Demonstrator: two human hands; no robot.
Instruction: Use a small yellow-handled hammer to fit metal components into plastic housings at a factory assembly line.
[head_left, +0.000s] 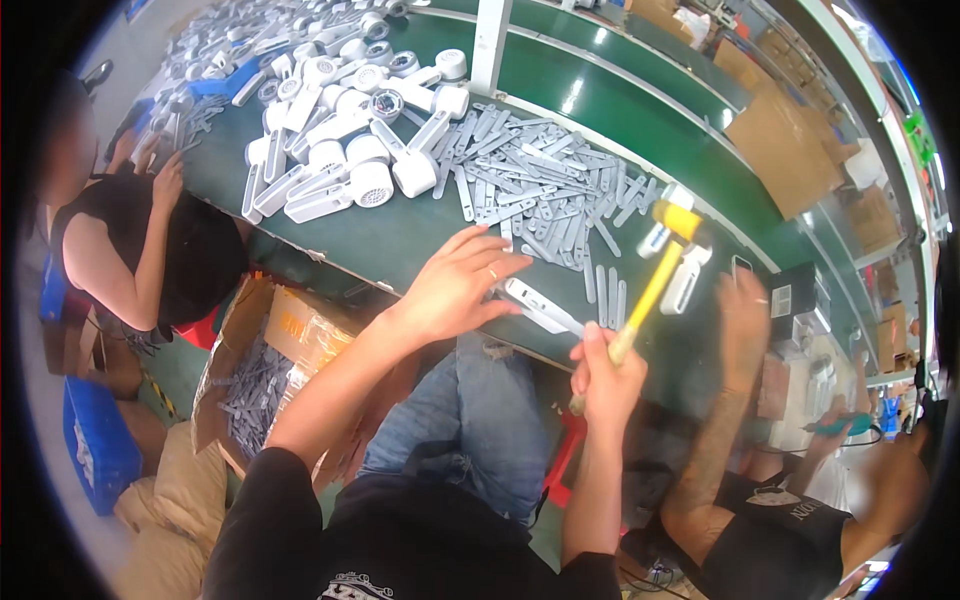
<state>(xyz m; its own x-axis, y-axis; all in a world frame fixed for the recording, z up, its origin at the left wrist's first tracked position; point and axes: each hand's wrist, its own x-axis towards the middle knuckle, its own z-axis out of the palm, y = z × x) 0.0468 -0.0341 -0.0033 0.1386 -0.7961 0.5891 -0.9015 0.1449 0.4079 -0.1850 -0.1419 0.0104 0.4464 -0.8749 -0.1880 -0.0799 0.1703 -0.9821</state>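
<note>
My left hand (458,287) is closed on a white handheld fan (537,304) near the front edge of the table. The fan's handle points toward my right hand, and its other end is hidden under my fingers. In my right hand (609,376) is a mallet (655,283) with a yellow handle and head, the head raised up and away from me. A thin grey strip (566,317) runs from the fan handle to my right thumb; whether that hand also pinches it, I cannot tell. Beyond my hands lies a pile of grey strips (540,185).
White fans (350,140) are heaped at the far left, and two white pieces (684,280) lie right of the mallet. A cardboard box (228,375) of grey parts stands below the table's left edge. Co-workers sit on both sides; one's hand (743,305) reaches over the table at right.
</note>
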